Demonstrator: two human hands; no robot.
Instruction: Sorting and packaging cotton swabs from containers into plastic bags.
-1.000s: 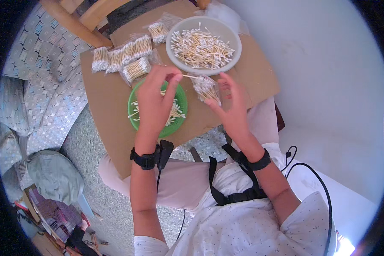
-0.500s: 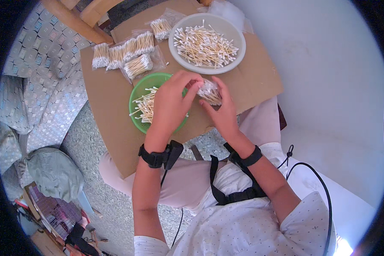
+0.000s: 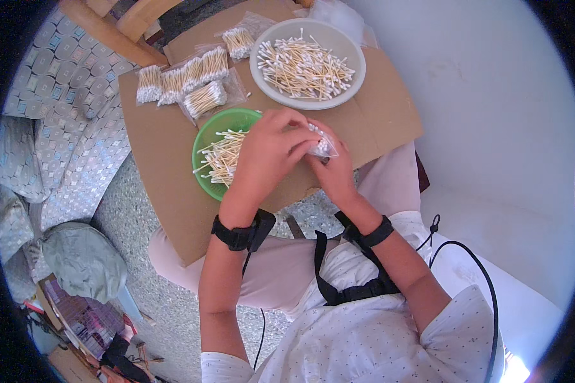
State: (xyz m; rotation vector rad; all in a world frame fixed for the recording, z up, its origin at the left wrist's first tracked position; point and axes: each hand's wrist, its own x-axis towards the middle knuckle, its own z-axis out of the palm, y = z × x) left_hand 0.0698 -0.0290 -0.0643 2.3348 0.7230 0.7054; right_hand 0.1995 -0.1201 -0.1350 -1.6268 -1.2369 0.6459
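Observation:
A small clear plastic bag of cotton swabs [image 3: 324, 147] is held between my hands above the cardboard, its white tips showing. My right hand [image 3: 336, 173] wraps round it from the right. From the left, the fingertips of my left hand [image 3: 267, 150] pinch at the bag; part of it is hidden behind them. Below my left hand sits a green basket [image 3: 201, 182] with loose cotton swabs [image 3: 222, 156], its right side covered by the hand. Farther off stands a whitish bowl [image 3: 359, 73] heaped with more swabs [image 3: 306, 67].
Several filled bags of swabs [image 3: 192, 75] lie at the far left of the cardboard [image 3: 166, 191], with another bag [image 3: 238, 42] beside the bowl. Clear plastic [image 3: 342, 22] lies behind the bowl. A wooden chair [image 3: 118, 35] is at the far left, a pale wall [image 3: 492, 115] on the right.
The bag has turned in my hands, so the swab tips now face up and the sticks no longer show. My left hand has shifted slightly right, over the bag.

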